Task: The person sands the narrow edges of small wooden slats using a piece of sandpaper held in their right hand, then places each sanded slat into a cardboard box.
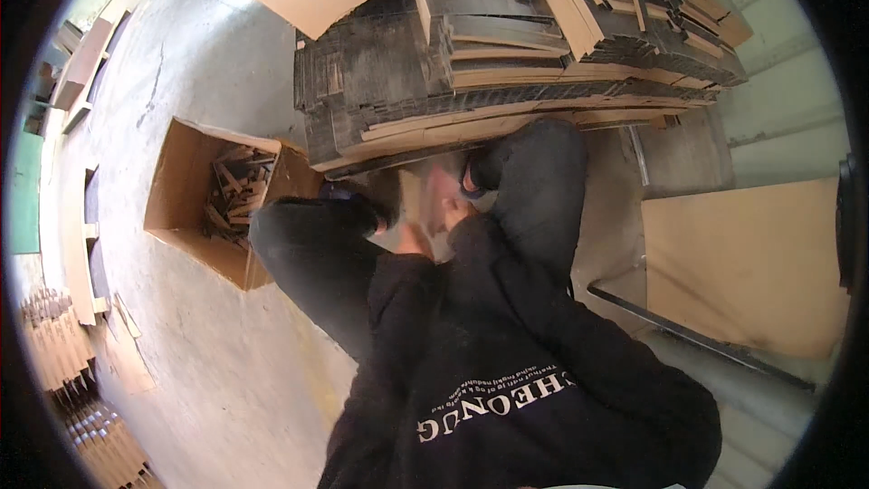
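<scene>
Two hands, left hand (pixel 415 237) and right hand (pixel 450 210), blurred, grip unclear, cardboard piece (pixel 413 197) just above them

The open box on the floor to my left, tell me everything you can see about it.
The box is plain brown corrugated cardboard, open at the top with its flaps up. It sits on the grey concrete floor, left of the person's left knee and just below-left of the big cardboard stack. Inside lies a loose jumble of cardboard strips, filling it partway. Neither hand touches it; the knee looks very close to its near corner.
</scene>
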### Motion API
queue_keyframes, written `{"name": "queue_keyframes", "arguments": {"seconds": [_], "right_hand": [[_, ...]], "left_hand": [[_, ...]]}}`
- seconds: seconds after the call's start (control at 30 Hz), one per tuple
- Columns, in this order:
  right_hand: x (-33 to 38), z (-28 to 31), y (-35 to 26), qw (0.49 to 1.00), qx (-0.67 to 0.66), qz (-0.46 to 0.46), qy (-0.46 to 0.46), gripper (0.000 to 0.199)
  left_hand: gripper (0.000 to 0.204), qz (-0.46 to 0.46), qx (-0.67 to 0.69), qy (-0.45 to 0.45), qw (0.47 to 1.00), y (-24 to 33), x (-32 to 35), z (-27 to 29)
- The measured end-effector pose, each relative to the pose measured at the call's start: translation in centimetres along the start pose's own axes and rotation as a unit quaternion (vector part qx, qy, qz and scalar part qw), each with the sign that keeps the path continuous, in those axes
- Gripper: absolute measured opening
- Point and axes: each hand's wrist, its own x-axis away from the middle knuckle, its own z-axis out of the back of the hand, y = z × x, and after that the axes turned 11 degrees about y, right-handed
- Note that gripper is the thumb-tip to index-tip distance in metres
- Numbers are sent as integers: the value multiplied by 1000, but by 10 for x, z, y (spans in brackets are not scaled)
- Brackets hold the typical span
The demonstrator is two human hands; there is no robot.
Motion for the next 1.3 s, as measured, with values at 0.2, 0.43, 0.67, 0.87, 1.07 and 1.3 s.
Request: {"name": "queue_keyframes", "arguments": {"seconds": [0.2,0.43,0.67,0.87,1.07,1.3], "right_hand": [[-46,-55,118,998,-48,-45,6,37],[-30,-80,57,997,-67,-34,-16,44],[-29,-35,48,979,-185,-80,-38,48],[-11,-19,46,979,-180,-91,-18,48],[-8,8,4,975,-222,13,31,40],[33,117,-38,900,-433,-33,-40,23]], "left_hand": [[19,171,269,63,946,118,-18,80],[21,112,-135,-59,983,66,-14,50],[31,132,117,46,983,108,2,92],[33,109,394,212,888,166,-23,143],[45,46,-84,48,994,78,7,75],[25,238,550,7,801,90,-10,133]]}}
